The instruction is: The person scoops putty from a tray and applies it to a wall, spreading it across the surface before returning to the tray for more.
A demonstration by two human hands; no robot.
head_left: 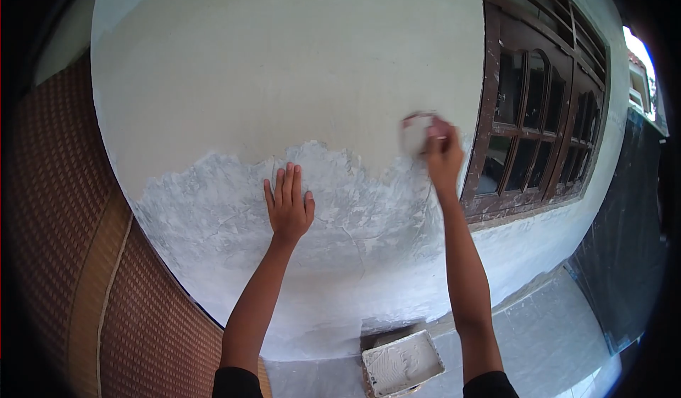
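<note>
The wall is ragged, and one hard stroke could make it worse.
Across its lower part is a grey patch; the upper edge looks flaky, so too much pressure there could tear off more coating. At the right stands the window, near enough that a too wide swing could strike its frame. Below, by the foot of the wall, is the tray with white paste, which falling flakes might dirty. The left hand lies flat on the patch, fairly wide, holding nothing; leaning strongly may loosen the cracked part. The right hand grips a reddish-white tool near the patch's upper edge; because of blur, I cannot tell whether it touches the wall.
</note>
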